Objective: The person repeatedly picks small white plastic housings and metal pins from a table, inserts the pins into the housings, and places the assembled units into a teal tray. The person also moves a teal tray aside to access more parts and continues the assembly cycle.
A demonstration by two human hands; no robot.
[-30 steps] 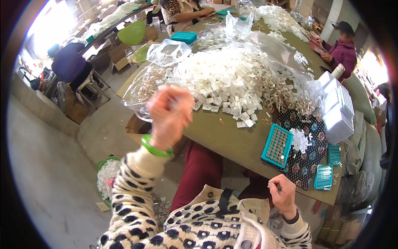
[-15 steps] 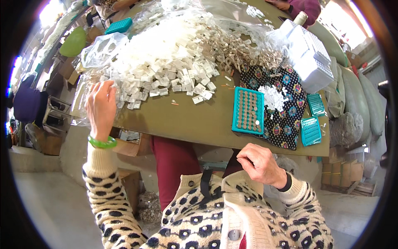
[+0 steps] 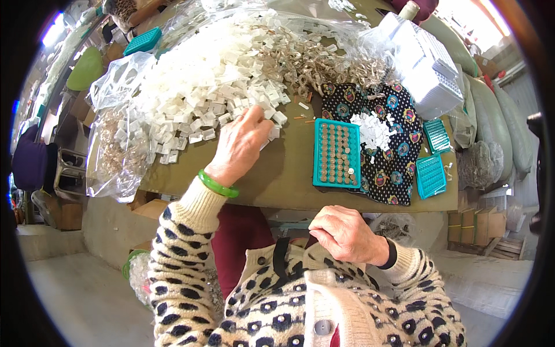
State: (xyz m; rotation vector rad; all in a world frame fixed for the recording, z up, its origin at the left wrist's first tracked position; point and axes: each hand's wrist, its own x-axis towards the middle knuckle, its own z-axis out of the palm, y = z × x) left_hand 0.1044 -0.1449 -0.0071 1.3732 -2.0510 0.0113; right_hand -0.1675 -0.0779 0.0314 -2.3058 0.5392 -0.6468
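My left hand (image 3: 241, 141), with a green bangle (image 3: 217, 184) on its wrist, is at the near edge of a heap of small white plastic pieces (image 3: 196, 95). Its fingers are bent down over a white piece (image 3: 265, 144), of which only a sliver shows. Close to my lap, beyond the table's front edge, my right hand (image 3: 350, 236) is closed with curled fingers; whatever may be inside is hidden. A teal tray (image 3: 317, 153) holds rows of round brownish pieces, one of them bearing a white bit. Beside it, small white bits (image 3: 376, 132) lie on a dark patterned cloth (image 3: 399, 168).
Behind the tray lies a tangle of shiny metallic-looking parts (image 3: 318, 61). White stacked trays (image 3: 425, 63) stand at the back right. Two teal trays (image 3: 432, 176) sit near the right edge, and another teal tray (image 3: 142, 41) is far left. Clear plastic bags (image 3: 115, 150) hang over the left edge.
My left hand has moved right, from the plastic bag at the left to the front of the white heap, and its fingers have bent down. My right hand stays closed near my lap.
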